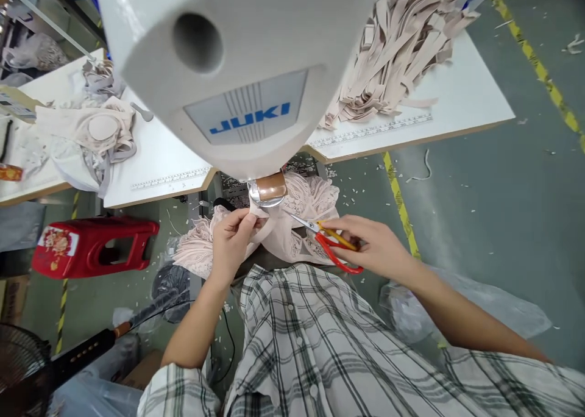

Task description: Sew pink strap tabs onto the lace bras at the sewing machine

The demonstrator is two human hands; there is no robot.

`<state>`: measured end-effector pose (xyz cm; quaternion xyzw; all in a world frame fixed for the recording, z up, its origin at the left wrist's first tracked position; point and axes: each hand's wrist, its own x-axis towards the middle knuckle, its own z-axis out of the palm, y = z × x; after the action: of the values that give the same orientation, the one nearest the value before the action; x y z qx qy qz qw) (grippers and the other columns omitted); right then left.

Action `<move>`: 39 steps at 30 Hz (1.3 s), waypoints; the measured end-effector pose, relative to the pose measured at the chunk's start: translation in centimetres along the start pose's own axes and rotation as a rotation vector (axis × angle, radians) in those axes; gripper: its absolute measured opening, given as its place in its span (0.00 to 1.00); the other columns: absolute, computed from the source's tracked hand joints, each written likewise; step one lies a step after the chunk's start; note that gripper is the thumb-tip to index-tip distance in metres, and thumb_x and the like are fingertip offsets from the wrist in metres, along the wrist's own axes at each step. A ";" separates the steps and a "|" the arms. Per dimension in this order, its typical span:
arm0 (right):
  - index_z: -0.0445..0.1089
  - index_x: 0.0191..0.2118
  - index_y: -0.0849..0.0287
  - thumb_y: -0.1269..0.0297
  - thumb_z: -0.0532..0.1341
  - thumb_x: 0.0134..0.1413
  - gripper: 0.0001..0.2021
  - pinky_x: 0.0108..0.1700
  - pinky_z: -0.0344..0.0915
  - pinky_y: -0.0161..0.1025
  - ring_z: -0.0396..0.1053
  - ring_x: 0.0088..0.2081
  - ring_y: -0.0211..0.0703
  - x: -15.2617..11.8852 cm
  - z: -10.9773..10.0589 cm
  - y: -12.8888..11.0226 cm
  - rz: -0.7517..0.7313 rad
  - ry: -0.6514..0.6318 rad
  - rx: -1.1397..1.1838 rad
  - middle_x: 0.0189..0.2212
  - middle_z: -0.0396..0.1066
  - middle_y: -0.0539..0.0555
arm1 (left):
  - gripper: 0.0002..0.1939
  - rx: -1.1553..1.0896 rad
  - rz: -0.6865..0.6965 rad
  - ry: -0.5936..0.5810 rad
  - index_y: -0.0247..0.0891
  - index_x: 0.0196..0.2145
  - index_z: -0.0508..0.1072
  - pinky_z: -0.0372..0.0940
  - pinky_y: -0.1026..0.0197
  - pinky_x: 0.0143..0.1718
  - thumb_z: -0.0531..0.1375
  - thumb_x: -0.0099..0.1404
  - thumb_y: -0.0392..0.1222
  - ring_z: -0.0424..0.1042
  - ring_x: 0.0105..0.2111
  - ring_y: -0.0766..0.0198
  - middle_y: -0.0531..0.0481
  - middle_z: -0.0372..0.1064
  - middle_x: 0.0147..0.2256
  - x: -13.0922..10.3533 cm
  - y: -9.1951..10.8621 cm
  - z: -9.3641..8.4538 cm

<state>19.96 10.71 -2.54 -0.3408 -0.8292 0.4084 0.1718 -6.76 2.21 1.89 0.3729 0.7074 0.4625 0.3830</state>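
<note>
Just below the head of a white JUKI sewing machine (pixel 251 109), my left hand (pixel 233 239) pinches the edge of a pale pink lace bra (pixel 286 240). Its fabric hangs down over my lap, with lace bunched on both sides. My right hand (pixel 365 243) grips a pair of scissors (pixel 331 244) with red and yellow handles. The blades point left toward the fabric near the machine's metal guard (pixel 269 191). Whether the blade tips touch the cloth I cannot tell. The machine head hides the needle area.
A pile of beige fabric strips (pixel 393 51) lies on the right white table (pixel 479 94). More beige garments (pixel 98 130) rest on the left tabletop. A red plastic stool (pixel 94 246) and a fan (pixel 22 368) are on my left; plastic bags (pixel 479 301) lie right.
</note>
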 end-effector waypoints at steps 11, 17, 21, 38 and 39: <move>0.69 0.52 0.52 0.60 0.63 0.51 0.20 0.34 0.69 0.42 0.72 0.32 0.45 1.5 -3.9 1.8 0.029 -0.020 -0.171 0.42 0.74 0.56 | 0.09 0.092 0.046 0.037 0.39 0.36 0.79 0.66 0.67 0.29 0.59 0.68 0.44 0.72 0.29 0.66 0.50 0.77 0.30 -0.4 0.5 -0.8; 0.67 0.52 0.54 0.62 0.64 0.48 0.23 0.37 0.71 0.42 0.74 0.44 0.51 1.3 0.1 -1.5 -0.173 -0.023 -0.093 0.49 0.74 0.58 | 0.11 -0.034 -0.066 -0.037 0.38 0.33 0.79 0.67 0.68 0.31 0.61 0.67 0.46 0.71 0.30 0.67 0.50 0.76 0.30 -0.5 1.1 -0.2; 0.65 0.53 0.55 0.62 0.64 0.49 0.23 0.40 0.72 0.42 0.74 0.45 0.49 2.4 1.9 -2.4 -0.222 0.019 -0.044 0.50 0.73 0.58 | 0.11 -0.044 -0.083 -0.080 0.38 0.35 0.80 0.67 0.67 0.32 0.62 0.67 0.47 0.70 0.30 0.68 0.51 0.75 0.30 -0.6 1.2 0.0; 0.70 0.53 0.52 0.61 0.64 0.57 0.17 0.37 0.71 0.39 0.75 0.39 0.43 3.1 1.7 -2.9 -0.113 -0.072 -0.009 0.46 0.77 0.53 | 0.12 -0.025 -0.159 -0.130 0.38 0.38 0.80 0.72 0.62 0.39 0.63 0.65 0.50 0.77 0.36 0.62 0.48 0.78 0.35 -0.3 0.5 -0.9; 0.70 0.53 0.52 0.61 0.63 0.58 0.17 0.38 0.71 0.39 0.75 0.40 0.43 3.1 1.6 -3.0 -0.112 -0.077 -0.019 0.46 0.77 0.53 | 0.12 0.000 -0.155 -0.131 0.39 0.38 0.80 0.72 0.63 0.37 0.62 0.65 0.50 0.76 0.35 0.62 0.48 0.78 0.34 -0.3 0.5 -0.9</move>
<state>15.62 10.70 -1.14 -0.2795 -0.8569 0.4029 0.1592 -7.33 1.76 2.68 0.3465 0.7076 0.4059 0.4631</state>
